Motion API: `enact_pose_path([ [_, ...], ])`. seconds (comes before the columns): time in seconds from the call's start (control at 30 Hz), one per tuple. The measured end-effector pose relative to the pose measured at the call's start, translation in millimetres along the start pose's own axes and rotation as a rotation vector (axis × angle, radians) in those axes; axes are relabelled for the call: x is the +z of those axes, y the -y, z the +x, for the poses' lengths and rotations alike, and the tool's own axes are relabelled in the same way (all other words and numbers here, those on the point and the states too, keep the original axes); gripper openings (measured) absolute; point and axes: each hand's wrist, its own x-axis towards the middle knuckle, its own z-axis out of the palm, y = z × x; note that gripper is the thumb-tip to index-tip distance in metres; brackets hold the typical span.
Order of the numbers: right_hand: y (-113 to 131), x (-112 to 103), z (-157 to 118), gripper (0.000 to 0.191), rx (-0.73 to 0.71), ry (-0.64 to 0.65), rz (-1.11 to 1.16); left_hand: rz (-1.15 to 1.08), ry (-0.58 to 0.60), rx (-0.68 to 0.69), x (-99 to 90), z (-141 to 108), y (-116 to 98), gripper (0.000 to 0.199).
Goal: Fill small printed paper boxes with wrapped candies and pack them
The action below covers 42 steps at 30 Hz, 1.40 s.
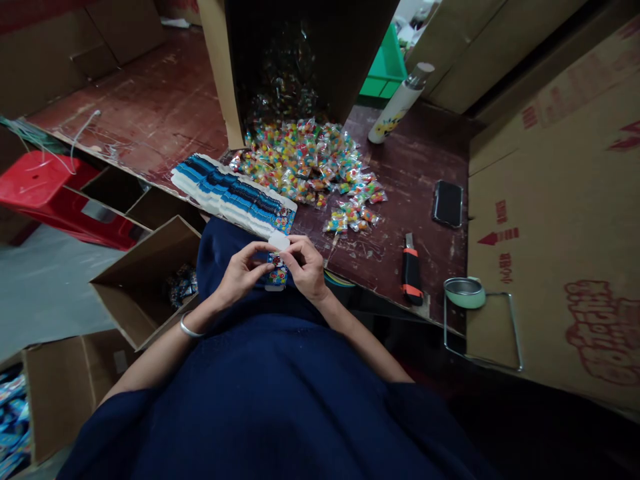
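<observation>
Between my two hands, just past the table's front edge, is a small printed candy box (277,277), blue and multicoloured, with a white flap standing up at its far end. My left hand (243,273) pinches its left side with thumb and fingers. The fingers of my right hand (306,267) are closed on the right side by the white flap. Beyond my hands lies a long fanned row of flat blue-and-white boxes (230,193). Behind it, small clear bags of colourful candies (305,157) spill in a heap from a carton lying on its side.
A utility knife (411,273), a phone (447,203) and a white flowered bottle (400,107) are on the table's right side. A green cup (465,293) sits at a wire holder by a big carton (555,267). Left are a red stool (40,180) and an open carton (125,287).
</observation>
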Motion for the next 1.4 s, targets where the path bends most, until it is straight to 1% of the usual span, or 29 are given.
enact_pose_path([
  [0.1,3.6,3.5,2.1,0.028,0.105,-0.034,0.164,-0.034,-0.079,0.047,0.7,1.5,0.6,0.045],
  [0.13,5.1,4.0,3.2,0.031,0.119,-0.033,0.209,-0.049,-0.082,0.043,0.8,1.6,0.9,0.046],
  [0.2,8.3,3.3,6.3,0.036,0.115,0.013,0.251,-0.070,-0.059,0.021,0.9,1.1,1.2,0.048],
  [0.27,11.0,0.7,10.3,0.041,0.126,0.073,0.261,-0.063,-0.048,0.015,0.7,-0.2,0.7,0.047],
  [0.3,12.0,-1.0,12.5,0.042,0.154,0.096,0.266,-0.051,-0.051,0.020,0.5,-0.8,0.3,0.046],
  [0.37,12.9,-4.8,16.9,0.040,0.239,0.119,0.277,-0.020,-0.058,0.032,0.1,-1.7,-0.6,0.043],
  [0.43,12.6,-8.8,21.7,0.038,0.293,0.138,0.265,0.008,-0.049,0.040,-0.4,-1.9,-1.3,0.041],
  [0.6,11.5,-16.4,32.8,0.038,0.298,0.163,0.204,0.000,-0.002,0.026,-1.1,-1.4,-3.7,0.044],
  [0.67,13.4,-16.9,32.9,0.038,0.269,0.177,0.182,-0.012,0.011,0.012,-1.1,-2.4,-5.6,0.049],
  [0.73,16.3,-16.9,29.0,0.037,0.185,0.178,0.145,-0.016,0.013,0.008,-0.3,-4.2,-7.1,0.052],
  [0.83,18.7,-19.7,19.7,0.039,0.035,0.211,0.089,-0.029,0.008,-0.011,2.9,-6.5,-4.4,0.044],
  [0.9,15.1,-26.6,16.5,0.038,-0.033,0.278,0.031,-0.058,0.018,-0.057,5.0,-6.0,1.7,0.039],
  [0.93,11.1,-32.4,17.3,0.035,-0.065,0.309,-0.027,-0.073,0.032,-0.094,5.4,-4.8,5.6,0.039],
  [1.0,-1.5,-49.0,24.0,0.023,-0.116,0.297,-0.234,-0.079,0.101,-0.194,2.7,-1.0,12.8,0.043],
  [1.03,-9.5,-59.5,29.6,0.019,-0.125,0.248,-0.379,-0.059,0.155,-0.243,-0.8,1.5,14.9,0.045],
  [1.1,-27.1,-81.8,43.1,0.025,-0.066,0.097,-0.692,0.036,0.289,-0.292,-12.9,6.7,14.5,0.048],
  [1.13,-35.6,-92.2,49.8,0.031,-0.027,0.089,-0.820,0.109,0.363,-0.284,-21.0,8.9,11.7,0.050],
  [1.17,-43.1,-101.0,55.7,0.036,-0.005,0.127,-0.913,0.193,0.440,-0.256,-29.7,10.6,7.5,0.052],
  [1.23,-54.5,-112.5,64.3,0.039,0.001,0.240,-1.038,0.374,0.608,-0.181,-46.8,12.5,-3.1,0.056],
  [1.3,-60.7,-115.8,68.2,0.035,-0.035,0.324,-1.106,0.518,0.769,-0.133,-58.9,12.4,-12.3,0.051],
  [1.33,-62.5,-115.3,68.9,0.031,-0.055,0.340,-1.125,0.565,0.825,-0.125,-62.2,11.9,-15.3,0.045],
  [1.37,-63.8,-114.1,69.2,0.026,-0.066,0.336,-1.133,0.595,0.854,-0.125,-63.5,11.5,-17.1,0.039],
  [1.4,-64.9,-112.4,69.3,0.022,-0.063,0.314,-1.126,0.613,0.852,-0.134,-63.1,11.1,-17.6,0.034],
])
